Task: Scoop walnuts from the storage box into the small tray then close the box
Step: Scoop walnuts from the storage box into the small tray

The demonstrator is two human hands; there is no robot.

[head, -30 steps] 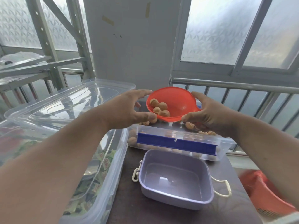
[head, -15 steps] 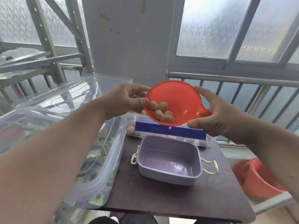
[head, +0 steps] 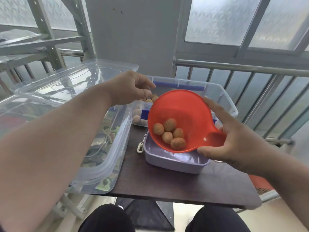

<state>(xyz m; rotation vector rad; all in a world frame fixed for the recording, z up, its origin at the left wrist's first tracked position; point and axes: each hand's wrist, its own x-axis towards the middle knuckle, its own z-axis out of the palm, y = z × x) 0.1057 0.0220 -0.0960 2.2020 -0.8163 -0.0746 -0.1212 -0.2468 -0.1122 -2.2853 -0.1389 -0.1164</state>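
Observation:
My right hand point(head: 234, 141) grips the handle of a red scoop point(head: 187, 113). Several walnuts point(head: 170, 133) lie in its bowl, which is tilted toward me over the small purple tray point(head: 172, 162). The tray's inside is mostly hidden by the scoop. Behind it stands the clear storage box point(head: 222, 99) with blue clips, open, with more walnuts point(head: 136, 118) inside. My left hand point(head: 132, 89) hovers over the box's left end, fingers loosely curled, holding nothing that I can see.
A large clear lidded bin point(head: 107, 148) with mixed contents fills the left side of the dark table point(head: 184, 186). A metal railing point(head: 250, 69) runs behind. A red basket point(head: 260, 181) sits on the floor to the right. My knees show below the table edge.
The scoop has come toward me and down, from above the storage box to over the purple tray. My left hand let go of the scoop's rim and stays over the box.

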